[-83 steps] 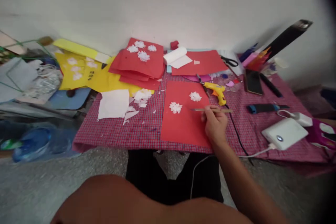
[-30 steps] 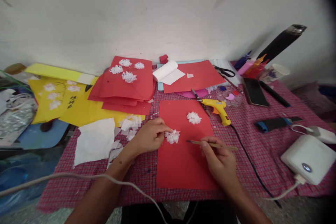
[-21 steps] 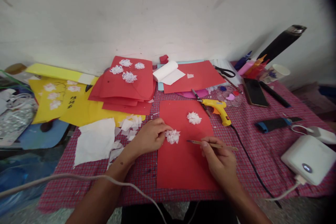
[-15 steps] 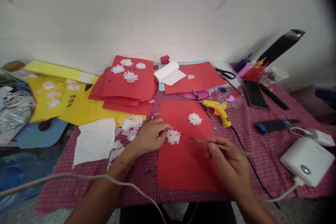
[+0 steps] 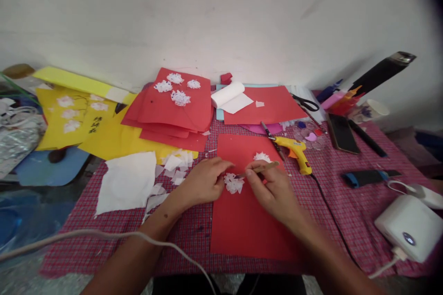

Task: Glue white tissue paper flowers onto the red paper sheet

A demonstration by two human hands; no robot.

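A red sheet (image 5: 252,226) lies on the checked cloth in front of me, bearing two white paper flowers. The nearer flower (image 5: 234,183) sits between my hands; the farther one (image 5: 262,157) is partly behind my right hand. My right hand (image 5: 270,186) grips a thin brush (image 5: 266,167), its tip at the nearer flower's upper edge. At that flower's left side is my left hand (image 5: 207,179), fingers bent and closed; whether they pinch anything is too small to tell. Small white paper pieces (image 5: 178,163) and a white sheet (image 5: 126,182) lie left of it.
Behind are stacked red sheets (image 5: 173,113) with several white flowers and a white paper roll (image 5: 228,94). Rightward lie a yellow glue gun (image 5: 294,150) with its cable, a phone (image 5: 342,132), a cutter (image 5: 367,178) and a white power bank (image 5: 410,226). A cable (image 5: 138,235) crosses the foreground.
My right hand has moved left and forward, bringing the brush tip to the nearer flower and partly covering the farther one. My left hand stays beside the nearer flower. The view has shifted slightly.
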